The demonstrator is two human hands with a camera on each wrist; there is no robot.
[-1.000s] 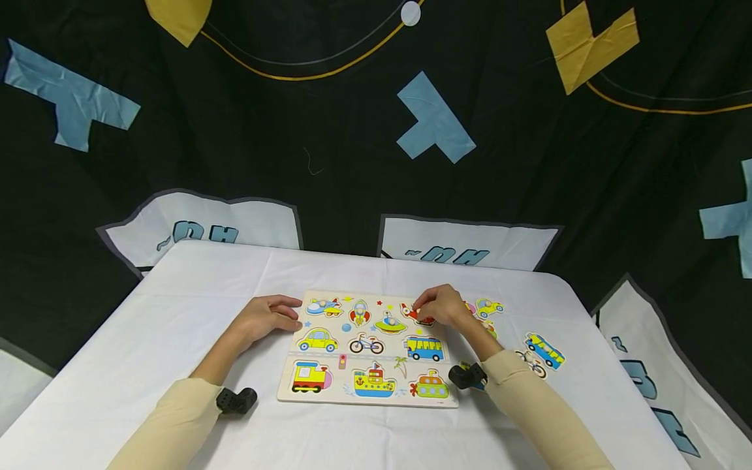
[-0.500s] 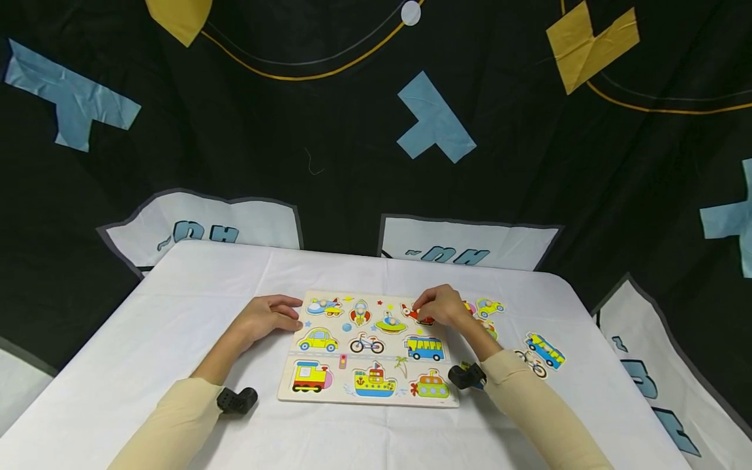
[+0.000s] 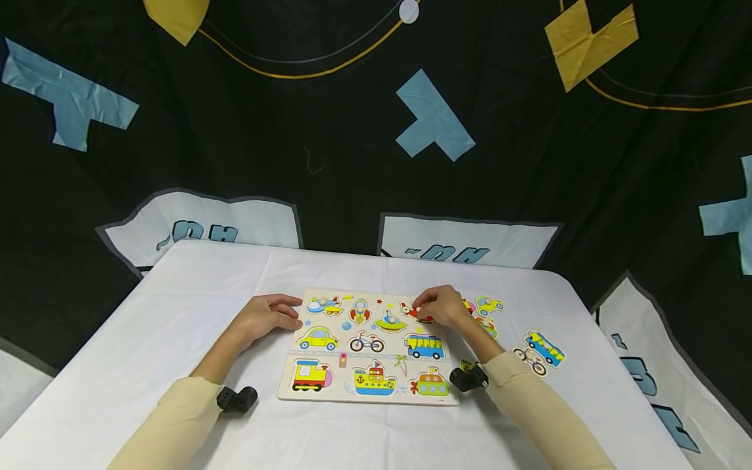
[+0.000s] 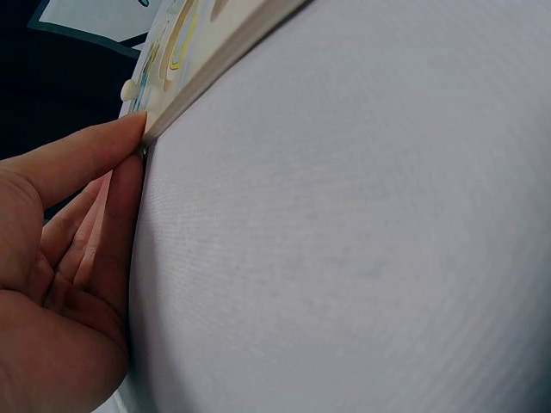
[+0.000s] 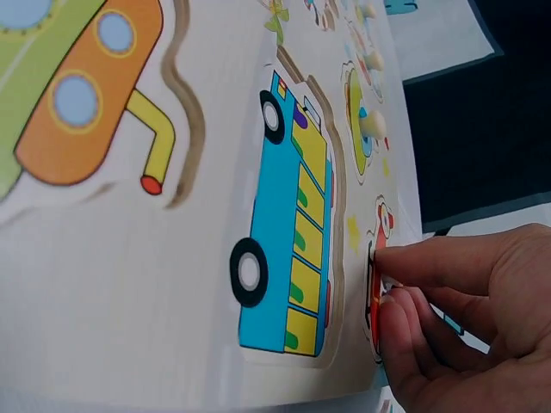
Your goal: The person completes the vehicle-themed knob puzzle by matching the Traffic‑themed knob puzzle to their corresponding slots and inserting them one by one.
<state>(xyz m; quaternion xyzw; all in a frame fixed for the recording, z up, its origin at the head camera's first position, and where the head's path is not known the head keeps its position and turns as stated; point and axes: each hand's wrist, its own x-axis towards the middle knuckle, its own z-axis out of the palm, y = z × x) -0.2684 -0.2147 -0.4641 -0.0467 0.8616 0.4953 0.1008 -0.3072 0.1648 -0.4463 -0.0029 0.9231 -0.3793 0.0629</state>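
A wooden puzzle board (image 3: 337, 397) with vehicle pictures lies on the white table. My left hand (image 3: 261, 320) rests at its left edge, fingers nearly straight, fingertips touching the edge in the left wrist view. At the upper right of the board, my right hand (image 3: 443, 305) pinches a red helicopter puzzle piece (image 5: 376, 288) between thumb and fingers; the hand covers part of it. The piece lies at the helicopter spot; whether it sits fully down I cannot tell. Plane (image 3: 323, 307), rocket (image 3: 360, 313) and flying saucer (image 5: 355, 125) pieces sit along the top row.
Right of the board lie loose pieces: a yellow car (image 3: 489, 305), a blue bus (image 3: 545, 348), a bicycle (image 3: 531, 361) and others partly hidden by the right arm. The bus recess (image 5: 301, 232) shows a printed picture. A black curtain (image 3: 329, 150) hangs behind the table.
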